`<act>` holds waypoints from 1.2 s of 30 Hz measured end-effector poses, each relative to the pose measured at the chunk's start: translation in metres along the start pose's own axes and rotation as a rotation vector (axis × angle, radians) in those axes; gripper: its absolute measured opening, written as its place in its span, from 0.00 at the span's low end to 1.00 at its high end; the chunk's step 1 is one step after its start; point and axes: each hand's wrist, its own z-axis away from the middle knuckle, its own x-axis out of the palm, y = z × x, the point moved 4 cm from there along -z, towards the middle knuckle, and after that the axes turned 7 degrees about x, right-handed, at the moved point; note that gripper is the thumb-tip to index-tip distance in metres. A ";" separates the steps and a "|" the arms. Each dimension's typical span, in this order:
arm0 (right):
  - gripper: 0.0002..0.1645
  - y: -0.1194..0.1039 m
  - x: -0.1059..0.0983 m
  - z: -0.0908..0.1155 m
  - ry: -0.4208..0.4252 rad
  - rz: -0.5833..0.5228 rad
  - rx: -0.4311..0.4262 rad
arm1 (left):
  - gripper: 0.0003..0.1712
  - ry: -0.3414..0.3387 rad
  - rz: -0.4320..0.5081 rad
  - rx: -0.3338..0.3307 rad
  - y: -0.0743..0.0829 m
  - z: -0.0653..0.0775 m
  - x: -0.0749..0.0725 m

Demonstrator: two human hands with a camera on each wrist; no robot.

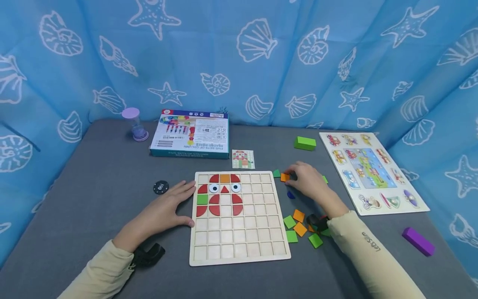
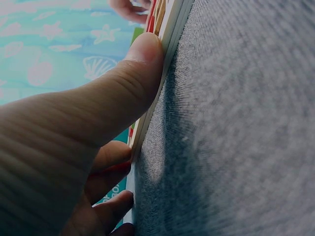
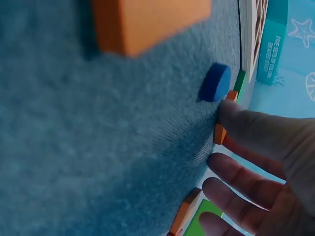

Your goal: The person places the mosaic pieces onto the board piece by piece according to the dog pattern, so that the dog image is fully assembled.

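Note:
A wooden grid board (image 1: pixel 257 232) lies in the middle of the table, with red, green and orange tiles and two eye pieces in its upper left cells. My left hand (image 1: pixel 164 211) rests along the board's left side, its thumb (image 2: pixel 142 51) and fingertips touching the edge. Beyond the upper right corner, my right hand (image 1: pixel 308 180) pinches an orange square tile (image 1: pixel 285 177) between thumb and fingers, low on the cloth. A green tile (image 1: pixel 276 173) lies just left of it. Nearer me is a dark blue piece (image 3: pixel 216 82). The pattern card (image 1: pixel 243 159) lies behind the board.
Several loose green and orange tiles (image 1: pixel 300 229) are scattered right of the board, partly under my right wrist. Farther right lie a picture puzzle board (image 1: pixel 337 174) and a purple block (image 1: pixel 418 241). A green block (image 1: pixel 305 143), box (image 1: pixel 190 137), sand timer (image 1: pixel 139 131) and black chip (image 1: pixel 161 187) stand around.

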 end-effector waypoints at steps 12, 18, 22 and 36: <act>0.14 -0.044 -0.006 0.016 0.071 -0.089 -0.066 | 0.55 0.004 -0.009 -0.005 0.001 -0.001 -0.001; 0.13 -0.115 0.007 0.039 0.087 -0.006 -0.245 | 0.55 0.005 -0.008 -0.008 0.000 0.000 0.001; 0.12 -0.147 0.017 0.050 0.075 0.076 -0.386 | 0.55 0.001 -0.009 -0.015 -0.001 0.000 0.001; 0.13 -0.165 0.030 0.051 0.067 0.166 -0.415 | 0.55 -0.007 -0.003 -0.026 -0.001 0.000 0.001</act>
